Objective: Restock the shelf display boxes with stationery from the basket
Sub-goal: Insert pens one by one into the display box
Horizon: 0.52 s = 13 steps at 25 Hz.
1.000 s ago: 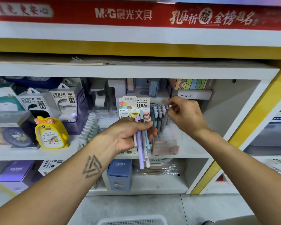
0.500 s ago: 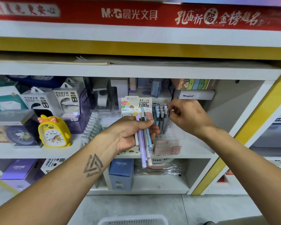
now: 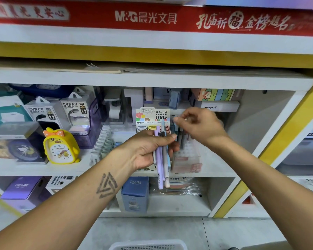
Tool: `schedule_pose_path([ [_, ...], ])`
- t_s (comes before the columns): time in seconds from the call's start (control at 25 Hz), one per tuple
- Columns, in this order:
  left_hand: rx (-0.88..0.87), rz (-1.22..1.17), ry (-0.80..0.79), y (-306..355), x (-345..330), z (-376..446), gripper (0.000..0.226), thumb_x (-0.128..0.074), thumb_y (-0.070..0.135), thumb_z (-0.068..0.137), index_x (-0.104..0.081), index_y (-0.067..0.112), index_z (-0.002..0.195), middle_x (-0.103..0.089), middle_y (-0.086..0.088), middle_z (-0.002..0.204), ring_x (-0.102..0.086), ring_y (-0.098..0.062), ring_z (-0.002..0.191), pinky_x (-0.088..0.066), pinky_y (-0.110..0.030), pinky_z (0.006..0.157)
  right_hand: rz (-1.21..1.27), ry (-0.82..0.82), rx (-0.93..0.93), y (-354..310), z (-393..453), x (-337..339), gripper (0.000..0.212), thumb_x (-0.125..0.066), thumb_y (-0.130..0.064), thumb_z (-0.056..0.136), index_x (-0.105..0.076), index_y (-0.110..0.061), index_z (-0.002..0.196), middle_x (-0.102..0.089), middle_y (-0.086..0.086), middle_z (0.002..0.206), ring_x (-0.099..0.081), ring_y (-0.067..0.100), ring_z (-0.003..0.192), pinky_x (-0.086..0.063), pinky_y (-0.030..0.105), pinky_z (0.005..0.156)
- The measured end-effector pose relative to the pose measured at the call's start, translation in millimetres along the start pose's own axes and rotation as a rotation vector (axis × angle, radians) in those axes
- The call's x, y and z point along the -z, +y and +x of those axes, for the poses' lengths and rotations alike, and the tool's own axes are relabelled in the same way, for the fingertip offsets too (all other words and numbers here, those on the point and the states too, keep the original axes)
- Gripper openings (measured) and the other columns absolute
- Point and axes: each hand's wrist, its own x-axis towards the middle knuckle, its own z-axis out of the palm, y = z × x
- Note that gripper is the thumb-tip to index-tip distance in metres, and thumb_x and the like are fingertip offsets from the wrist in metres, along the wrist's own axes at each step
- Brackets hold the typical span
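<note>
several pens point(image 3: 162, 159) upright in left hand point(image 3: 148, 150) grip, tips down; right hand point(image 3: 199, 125) pinch unclear.

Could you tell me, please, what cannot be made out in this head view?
- Right hand: motion-blurred; what its fingertips pinch is unclear.
- Clear display box: its pens are partly hidden by both hands.
- Basket: cut off by the bottom edge; contents unseen.
- Left hand: covers the middle of its pen bundle.

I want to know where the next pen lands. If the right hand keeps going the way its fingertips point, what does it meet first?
Probably the tops of the pens standing in the clear display box, just under the right hand; depth is uncertain.
</note>
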Motion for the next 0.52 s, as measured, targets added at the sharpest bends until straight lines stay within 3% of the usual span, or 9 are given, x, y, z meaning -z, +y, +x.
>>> schedule_pose_path([
  [0.12, -0.004, 0.050, -0.041, -3, -4, 1, 0.014, -0.067, -0.002, 0.087, -0.068, -0.003, 0.101, -0.069, -0.020, 0.082, -0.067, -0.021, 0.062, -0.055, -0.024, 0.053, 0.246, -0.273, -0.224, -17, -3, -12, 0.048, -0.076, -0.055, 0.081, -0.066, -0.008, 0.084, -0.068, 0.006, 0.055, -0.059, 0.014, 0.045, -0.042, 0.023, 0.042],
  [0.2, 0.004, 0.063, -0.055, -4, -4, 1, 0.014, -0.067, -0.002, 0.087, -0.068, -0.005, 0.101, -0.069, -0.019, 0.078, -0.067, -0.020, 0.059, -0.054, -0.023, 0.052, 0.263, -0.326, -0.282, -18, -4, -15, 0.041, -0.079, -0.047, 0.082, -0.066, -0.009, 0.075, -0.065, 0.009, 0.053, -0.056, 0.018, 0.043, -0.039, 0.022, 0.041],
  [0.36, 0.032, 0.013, -0.058, -2, -1, 0, 0.025, -0.070, 0.003, 0.083, -0.066, -0.008, 0.105, -0.068, -0.021, 0.083, -0.067, -0.020, 0.062, -0.057, -0.026, 0.056, 0.377, -0.347, -0.397, -12, 0, -9, 0.021, -0.077, -0.020, 0.086, -0.073, -0.011, 0.068, -0.061, 0.010, 0.055, -0.047, 0.014, 0.044, -0.033, 0.024, 0.045],
  [0.52, -0.004, -0.059, -0.025, 3, 4, -1, 0.014, -0.061, -0.004, 0.090, -0.066, -0.010, 0.101, -0.072, -0.026, 0.091, -0.074, -0.030, 0.075, -0.062, -0.035, 0.064, 0.673, -0.173, -0.429, -4, 2, 2, 0.009, -0.067, -0.002, 0.091, -0.071, 0.007, 0.091, -0.067, 0.017, 0.071, -0.054, 0.017, 0.047, -0.041, 0.026, 0.048],
])
